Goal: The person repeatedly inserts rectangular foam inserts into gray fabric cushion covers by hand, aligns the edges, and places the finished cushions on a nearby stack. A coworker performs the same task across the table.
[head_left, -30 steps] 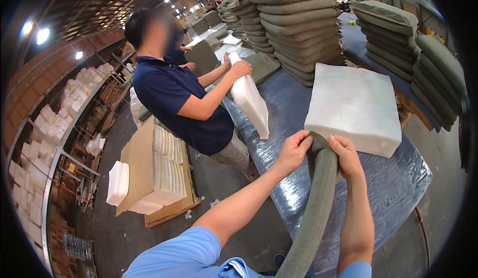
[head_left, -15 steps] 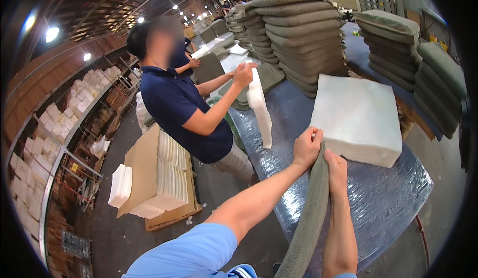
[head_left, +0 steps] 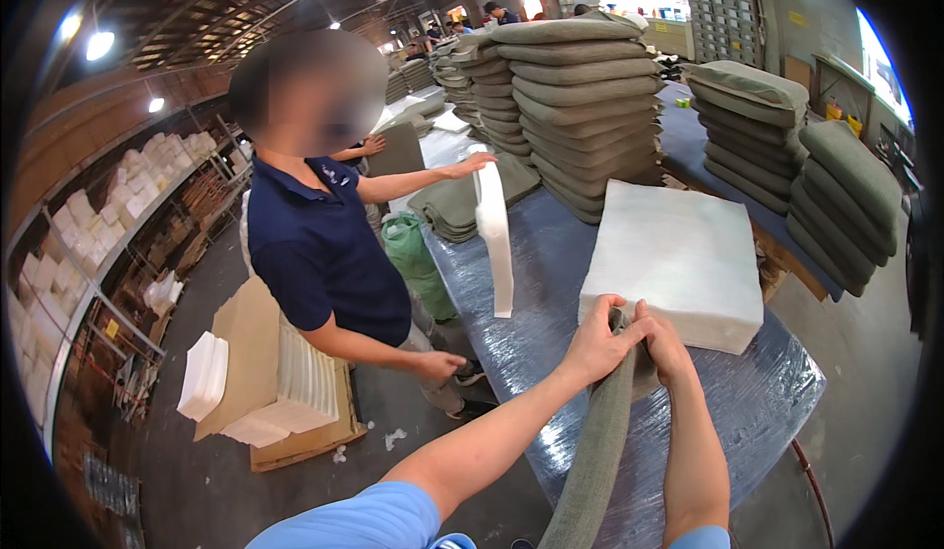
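Note:
A long olive-green cushion [head_left: 596, 446], seen edge-on, runs from my body out over the table. My left hand [head_left: 600, 346] is closed on its far end, with the thumb and forefinger pinching the fabric cover. On the other side of that end, my right hand [head_left: 671, 350] is closed too, its fingers meeting the left fingertips at the cloth; a flap of fabric hangs under it. Just beyond both hands lies a thick square white foam block [head_left: 678, 259]. What lies inside the cushion's end is hidden by my fingers.
The table [head_left: 723, 406] is wrapped in shiny plastic film. Tall stacks of olive cushions [head_left: 585, 107] stand behind, others [head_left: 752, 126] at right. At left a co-worker [head_left: 315, 244] touches an upright white foam piece [head_left: 495, 244]. A carton of white pads [head_left: 305, 382] sits on the floor.
My right hand has come up and over the cushion's end, against the left. The co-worker has turned this way, dropping one hand from the white foam piece. The view has shifted slightly.

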`<state>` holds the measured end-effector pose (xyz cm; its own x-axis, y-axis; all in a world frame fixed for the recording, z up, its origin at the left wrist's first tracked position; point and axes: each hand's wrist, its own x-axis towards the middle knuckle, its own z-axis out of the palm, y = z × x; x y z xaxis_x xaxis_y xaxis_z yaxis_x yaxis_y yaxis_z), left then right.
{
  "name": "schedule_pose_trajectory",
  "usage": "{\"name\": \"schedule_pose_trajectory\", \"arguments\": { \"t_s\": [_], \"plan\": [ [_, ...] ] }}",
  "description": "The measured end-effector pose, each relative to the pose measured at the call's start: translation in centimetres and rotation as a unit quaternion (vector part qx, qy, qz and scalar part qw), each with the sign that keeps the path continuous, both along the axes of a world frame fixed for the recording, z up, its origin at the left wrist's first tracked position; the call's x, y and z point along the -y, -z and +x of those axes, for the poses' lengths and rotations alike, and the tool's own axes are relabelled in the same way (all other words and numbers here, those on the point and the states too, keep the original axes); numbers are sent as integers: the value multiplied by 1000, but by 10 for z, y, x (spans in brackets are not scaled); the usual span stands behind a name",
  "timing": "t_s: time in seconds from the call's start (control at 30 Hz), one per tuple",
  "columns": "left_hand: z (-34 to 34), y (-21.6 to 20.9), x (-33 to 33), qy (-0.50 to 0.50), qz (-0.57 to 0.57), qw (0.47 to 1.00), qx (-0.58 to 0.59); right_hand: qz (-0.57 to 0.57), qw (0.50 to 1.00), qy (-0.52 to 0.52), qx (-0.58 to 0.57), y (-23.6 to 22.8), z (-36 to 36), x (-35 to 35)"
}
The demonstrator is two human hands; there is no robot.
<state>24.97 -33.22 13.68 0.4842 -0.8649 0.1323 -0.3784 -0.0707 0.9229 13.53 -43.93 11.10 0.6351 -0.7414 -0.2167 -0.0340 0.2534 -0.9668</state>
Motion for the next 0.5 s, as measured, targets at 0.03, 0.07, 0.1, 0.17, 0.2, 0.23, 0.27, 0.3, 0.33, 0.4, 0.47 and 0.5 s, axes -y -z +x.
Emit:
{"name": "schedule_pose_trajectory", "arguments": {
  "t_s": [0.03,0.07,0.1,0.17,0.2,0.23,0.27,0.3,0.33,0.4,0.47,0.5],
  "plan": [
    [-1,0,1,9,11,1000,-12,-19,1000,-19,12,8,-2,6],
    [-1,0,3,18,11,1000,-17,-39,998,-38,24,22,-1,14],
    [-2,1,3,25,14,999,-23,-55,996,-59,35,22,-3,13],
    [-2,2,2,36,27,998,-53,0,994,22,104,20,6,8],
    [-2,2,-1,40,40,995,-76,29,988,62,138,17,11,4],
    [-6,0,-1,45,48,993,-101,-8,990,86,110,20,13,9],
    [-12,-1,-1,41,50,995,-80,-46,990,109,81,27,19,15],
    [-16,-3,-1,32,52,997,-55,-82,987,127,55,25,26,16],
    [-18,-3,-2,23,54,998,-32,-125,981,146,31,22,29,15],
    [-14,4,-7,-1,70,997,-31,-209,961,179,-18,19,36,9],
    [-9,5,-3,-5,64,997,-36,-222,956,188,-26,27,49,18],
    [-1,9,-1,-5,57,998,-40,-228,954,190,-29,28,53,19]
  ]
}}
